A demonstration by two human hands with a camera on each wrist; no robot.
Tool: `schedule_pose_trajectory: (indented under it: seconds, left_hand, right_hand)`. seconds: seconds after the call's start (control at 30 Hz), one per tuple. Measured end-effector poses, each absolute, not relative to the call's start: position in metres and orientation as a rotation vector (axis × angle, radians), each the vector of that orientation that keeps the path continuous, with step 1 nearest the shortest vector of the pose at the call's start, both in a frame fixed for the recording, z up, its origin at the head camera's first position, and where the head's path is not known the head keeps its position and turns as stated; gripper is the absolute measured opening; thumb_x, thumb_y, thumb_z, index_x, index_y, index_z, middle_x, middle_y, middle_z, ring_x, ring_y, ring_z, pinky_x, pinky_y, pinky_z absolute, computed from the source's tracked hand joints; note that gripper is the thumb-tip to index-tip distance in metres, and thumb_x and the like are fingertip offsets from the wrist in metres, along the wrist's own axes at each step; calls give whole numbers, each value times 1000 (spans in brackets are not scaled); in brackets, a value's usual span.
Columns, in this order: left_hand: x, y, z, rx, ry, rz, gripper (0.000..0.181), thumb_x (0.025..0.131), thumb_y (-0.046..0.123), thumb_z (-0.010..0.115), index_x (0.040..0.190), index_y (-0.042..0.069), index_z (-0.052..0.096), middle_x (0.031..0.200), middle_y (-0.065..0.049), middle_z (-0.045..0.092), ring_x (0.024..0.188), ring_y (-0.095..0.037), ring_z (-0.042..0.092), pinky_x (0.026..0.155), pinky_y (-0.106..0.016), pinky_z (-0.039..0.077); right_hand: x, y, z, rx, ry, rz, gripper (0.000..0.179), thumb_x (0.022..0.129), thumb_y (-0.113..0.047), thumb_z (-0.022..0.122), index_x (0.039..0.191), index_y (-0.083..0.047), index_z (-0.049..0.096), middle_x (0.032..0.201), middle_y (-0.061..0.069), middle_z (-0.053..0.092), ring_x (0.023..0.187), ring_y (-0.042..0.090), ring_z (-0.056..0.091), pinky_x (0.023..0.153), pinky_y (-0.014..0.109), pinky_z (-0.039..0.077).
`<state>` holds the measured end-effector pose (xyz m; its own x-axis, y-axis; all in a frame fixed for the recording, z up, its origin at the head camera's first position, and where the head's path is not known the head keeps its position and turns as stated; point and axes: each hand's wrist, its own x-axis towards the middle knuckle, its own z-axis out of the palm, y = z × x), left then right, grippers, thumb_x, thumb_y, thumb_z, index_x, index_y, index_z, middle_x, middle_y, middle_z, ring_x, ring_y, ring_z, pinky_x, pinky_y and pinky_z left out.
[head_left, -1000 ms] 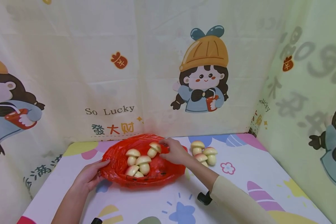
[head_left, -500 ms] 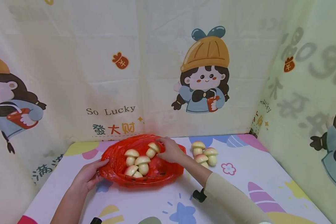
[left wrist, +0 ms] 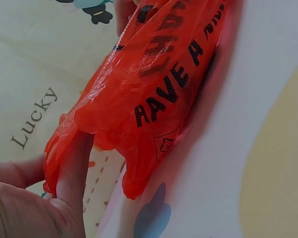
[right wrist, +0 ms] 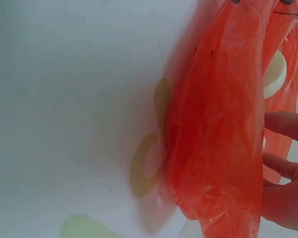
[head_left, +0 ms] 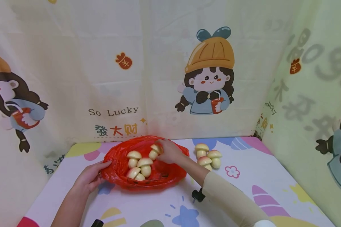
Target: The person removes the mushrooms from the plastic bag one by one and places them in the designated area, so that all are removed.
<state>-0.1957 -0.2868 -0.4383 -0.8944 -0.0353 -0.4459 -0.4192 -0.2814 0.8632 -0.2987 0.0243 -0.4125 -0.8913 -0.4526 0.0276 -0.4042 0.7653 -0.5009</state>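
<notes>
My left hand [head_left: 89,176] pinches the left rim of a red plastic bag [head_left: 170,178]; the left wrist view shows a finger under the folded plastic bag [left wrist: 154,99]. Inside the gaping bag lie several toy mushrooms [head_left: 144,167] with cream stems and reddish-tan caps. Reaching over the bag's right side, my right hand [head_left: 170,153] has its fingers and thumb about the cap of the rearmost mushroom [head_left: 154,153]. In the right wrist view, the bag wall partly hides the fingertips [right wrist: 283,124], and a pale mushroom [right wrist: 275,74] shows above them.
Three more mushrooms [head_left: 206,156] stand in a cluster on the table [head_left: 147,205], right of the bag. A patterned cloth [head_left: 159,78] hangs behind the table and along its sides. Black wrist gear [head_left: 198,194] shows below my right forearm.
My right hand has moved a little left, its fingers coming onto the rearmost mushroom's cap. The left hand keeps its hold on the bag, and the mushrooms have stayed in place.
</notes>
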Motion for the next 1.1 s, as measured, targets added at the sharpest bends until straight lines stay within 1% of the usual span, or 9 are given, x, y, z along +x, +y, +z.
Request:
schedule_pose_trajectory:
  seconds: [0.07,0.37,0.5,0.7,0.83,1.1]
  left_hand:
    - [-196,-287,-438,-545,1705,2267,84,102,32,69,167,9,21,101,10,73,96,-12,75,93,-32,62]
    - [-194,-285,-437,-555,1715,2263,81,102,31,69,166,9,24,102,10,73,98,-12,75,94,-32,61]
    - [-195,-285,-437,-551,1715,2263,81,102,31,69,166,9,25,103,9,72,98,-12,75,94,-32,61]
    - [-196,-286,-439,-534,1736,2255,80,103,31,68,166,7,24,102,9,73,97,-12,75,93,-33,62]
    - [-196,-286,-439,-526,1731,2263,81,103,31,68,166,7,23,103,9,73,96,-12,76,92,-33,62]
    - [-196,-286,-439,-539,1719,2275,79,103,30,67,166,8,24,102,9,73,96,-12,76,91,-32,62]
  right_hand:
    - [-300,22,-413,-693,2865,-761,67,86,-24,84,146,-14,57,143,7,60,130,26,57,103,44,58]
    - [-307,17,-417,-810,2877,-694,64,83,-24,86,141,-13,61,134,8,66,122,26,59,106,43,55]
    - [-308,14,-417,-793,2869,-695,65,82,-24,87,141,-15,61,132,6,66,118,23,59,101,40,57]
    - [-309,10,-419,-753,2868,-717,64,78,-26,91,135,-17,62,124,5,66,111,20,58,93,36,59]
    - [-309,8,-419,-729,2867,-719,64,77,-24,93,132,-18,61,121,4,65,109,20,57,90,34,59]
    - [-308,5,-420,-705,2866,-709,64,76,-21,93,130,-19,58,117,3,61,104,18,55,80,29,60]
